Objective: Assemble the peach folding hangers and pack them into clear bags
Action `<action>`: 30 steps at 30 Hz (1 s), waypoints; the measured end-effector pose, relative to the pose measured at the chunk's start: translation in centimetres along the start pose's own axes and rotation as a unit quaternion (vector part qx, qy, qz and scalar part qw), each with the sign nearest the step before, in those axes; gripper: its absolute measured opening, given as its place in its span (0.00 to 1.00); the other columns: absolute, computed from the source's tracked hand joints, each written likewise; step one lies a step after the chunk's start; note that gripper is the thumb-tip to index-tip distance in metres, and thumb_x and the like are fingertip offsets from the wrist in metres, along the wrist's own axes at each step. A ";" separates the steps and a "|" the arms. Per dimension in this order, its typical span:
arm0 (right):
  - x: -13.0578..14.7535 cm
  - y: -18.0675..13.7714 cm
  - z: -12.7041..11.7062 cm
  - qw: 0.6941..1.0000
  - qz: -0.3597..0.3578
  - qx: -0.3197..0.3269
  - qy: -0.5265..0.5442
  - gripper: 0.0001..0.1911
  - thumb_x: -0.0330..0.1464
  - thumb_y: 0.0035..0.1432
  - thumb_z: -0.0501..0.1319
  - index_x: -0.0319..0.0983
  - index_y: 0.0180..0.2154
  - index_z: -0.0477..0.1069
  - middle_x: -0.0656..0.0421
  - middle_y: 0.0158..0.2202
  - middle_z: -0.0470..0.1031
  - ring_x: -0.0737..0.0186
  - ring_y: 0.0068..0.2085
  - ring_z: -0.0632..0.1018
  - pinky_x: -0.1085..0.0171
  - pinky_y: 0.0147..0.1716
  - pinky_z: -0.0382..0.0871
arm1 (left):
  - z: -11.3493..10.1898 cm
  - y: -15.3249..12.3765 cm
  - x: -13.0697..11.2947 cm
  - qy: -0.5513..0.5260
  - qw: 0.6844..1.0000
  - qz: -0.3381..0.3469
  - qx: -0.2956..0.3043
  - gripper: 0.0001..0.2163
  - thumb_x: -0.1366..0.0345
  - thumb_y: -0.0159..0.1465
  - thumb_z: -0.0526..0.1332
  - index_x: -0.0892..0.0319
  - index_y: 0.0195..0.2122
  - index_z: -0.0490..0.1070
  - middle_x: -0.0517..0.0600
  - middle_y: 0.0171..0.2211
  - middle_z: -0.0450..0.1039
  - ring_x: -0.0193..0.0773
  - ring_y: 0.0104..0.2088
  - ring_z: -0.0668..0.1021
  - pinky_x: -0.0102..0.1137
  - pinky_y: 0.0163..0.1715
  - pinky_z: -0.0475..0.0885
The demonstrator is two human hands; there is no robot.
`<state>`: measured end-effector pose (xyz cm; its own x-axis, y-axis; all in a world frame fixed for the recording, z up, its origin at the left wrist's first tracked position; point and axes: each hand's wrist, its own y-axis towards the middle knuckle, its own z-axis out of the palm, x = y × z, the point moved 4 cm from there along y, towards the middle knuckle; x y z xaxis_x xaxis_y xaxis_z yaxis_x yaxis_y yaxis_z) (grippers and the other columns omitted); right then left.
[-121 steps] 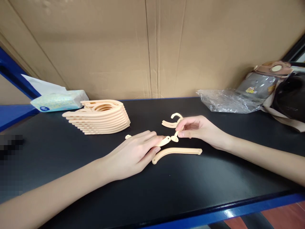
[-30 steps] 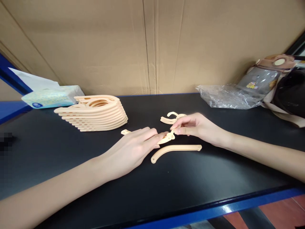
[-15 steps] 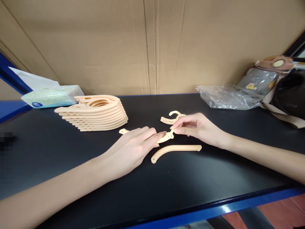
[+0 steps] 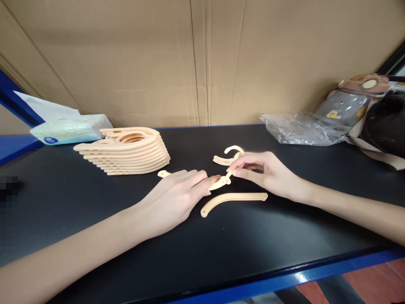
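— Where is the left hand (image 4: 177,195)?

— Low over the black counter (image 4: 221,253), palm down, with the fingers stretched toward the middle. Its grip is narrow. The fingertips lie on top of a peach-coloured hanger arm (image 4: 220,183), and the thumb seems to press that piece from the near side, though the hand hides most of it. One end pokes out behind the knuckles and the other shows past the fingertips.

— And the right hand (image 4: 264,174)?

— It comes in from the right, facing the left. Thumb and forefinger are pinched tight on the stem of a hook piece (image 4: 234,149) made of the same plastic. The hook's curl shows behind the fingers. Its lower end touches the eyelet end of the hanger arm, right between the two hands.

— Is anything loose near them?

— A loose arm (image 4: 233,197) lies flat on the counter just in front of both hands, and neither hand touches it. A small curved piece (image 4: 220,161) sits just beside the hook, on the far side.

— What about further off?

— A neat stack of hangers (image 4: 126,153) sits to the left, well apart from the hands, with a tissue pack (image 4: 69,128) behind it. On the right, a crumpled plastic bag (image 4: 300,131) and a bottle (image 4: 348,105) lie near the cardboard wall (image 4: 142,63).
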<state>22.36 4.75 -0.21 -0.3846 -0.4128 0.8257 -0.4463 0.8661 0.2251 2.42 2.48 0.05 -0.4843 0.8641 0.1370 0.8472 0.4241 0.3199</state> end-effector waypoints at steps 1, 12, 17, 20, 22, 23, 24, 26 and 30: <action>0.0 0.0 0.0 1.000 -0.004 -0.002 -0.008 0.11 0.41 0.61 0.61 0.41 0.37 0.77 0.58 0.37 0.79 0.59 0.39 0.78 0.60 0.39 0.70 | 0.0 0.0 0.0 0.002 1.000 0.001 0.002 0.17 0.75 0.71 0.45 0.63 0.56 0.66 0.49 0.33 0.71 0.36 0.30 0.73 0.30 0.27 0.65; 0.0 0.0 0.0 1.000 -0.008 0.011 -0.023 0.11 0.40 0.62 0.60 0.41 0.36 0.77 0.58 0.37 0.78 0.59 0.38 0.77 0.61 0.38 0.68 | 0.1 0.0 -0.1 -0.012 1.000 -0.001 -0.001 0.15 0.74 0.71 0.47 0.64 0.55 0.66 0.48 0.32 0.70 0.36 0.29 0.73 0.31 0.27 0.64; -0.1 0.0 0.2 1.000 0.006 0.029 0.010 0.11 0.40 0.62 0.60 0.40 0.36 0.76 0.59 0.33 0.76 0.62 0.35 0.75 0.62 0.36 0.67 | 0.1 -0.1 0.0 -0.015 1.000 -0.006 0.005 0.16 0.74 0.70 0.49 0.63 0.57 0.66 0.48 0.33 0.70 0.36 0.30 0.72 0.31 0.26 0.63; -0.1 -0.1 0.2 0.999 0.007 0.034 0.022 0.12 0.41 0.62 0.61 0.40 0.36 0.76 0.60 0.33 0.76 0.62 0.35 0.75 0.63 0.36 0.67 | 0.1 -0.1 0.0 -0.013 1.000 -0.007 0.007 0.17 0.74 0.71 0.49 0.62 0.58 0.64 0.47 0.33 0.70 0.36 0.29 0.72 0.30 0.26 0.62; -0.1 0.0 0.3 0.999 0.008 0.039 0.026 0.11 0.40 0.62 0.60 0.40 0.35 0.76 0.60 0.33 0.76 0.63 0.35 0.75 0.63 0.35 0.66 | 0.1 0.0 0.1 -0.014 1.000 -0.009 0.007 0.17 0.74 0.71 0.48 0.62 0.58 0.65 0.47 0.33 0.70 0.35 0.29 0.72 0.30 0.26 0.62; -0.1 0.0 0.3 0.999 0.007 0.043 0.028 0.11 0.40 0.62 0.61 0.40 0.35 0.76 0.61 0.33 0.75 0.63 0.34 0.74 0.64 0.35 0.66 | 0.1 0.0 0.1 -0.015 1.000 -0.012 0.007 0.17 0.74 0.71 0.49 0.62 0.58 0.65 0.47 0.33 0.70 0.36 0.29 0.72 0.30 0.26 0.62; -0.1 0.0 0.3 0.999 0.007 0.045 0.029 0.11 0.40 0.62 0.61 0.40 0.35 0.76 0.61 0.32 0.75 0.64 0.34 0.74 0.64 0.34 0.66 | 0.1 0.0 0.1 -0.017 1.000 -0.014 0.009 0.17 0.73 0.71 0.49 0.62 0.58 0.65 0.47 0.33 0.70 0.36 0.29 0.72 0.30 0.26 0.62; -0.1 0.0 0.2 0.998 0.007 0.048 0.030 0.11 0.40 0.62 0.61 0.39 0.35 0.76 0.61 0.32 0.75 0.65 0.34 0.74 0.65 0.34 0.65 | 0.1 -0.1 0.1 -0.021 1.000 -0.017 0.010 0.17 0.73 0.70 0.50 0.62 0.58 0.65 0.47 0.34 0.70 0.36 0.29 0.72 0.30 0.26 0.62; -0.2 0.1 0.3 0.998 0.007 0.054 0.028 0.11 0.40 0.62 0.61 0.39 0.36 0.77 0.61 0.32 0.76 0.65 0.33 0.74 0.65 0.33 0.64 | 0.1 -0.1 0.1 -0.027 0.999 -0.024 0.018 0.16 0.72 0.70 0.50 0.62 0.58 0.66 0.48 0.34 0.70 0.37 0.29 0.72 0.30 0.26 0.62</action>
<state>22.16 4.80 -0.51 -0.3472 -0.3819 0.8565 -0.5269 0.8350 0.1587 2.28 2.57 -0.07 -0.5130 0.8555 0.0702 0.8307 0.4743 0.2914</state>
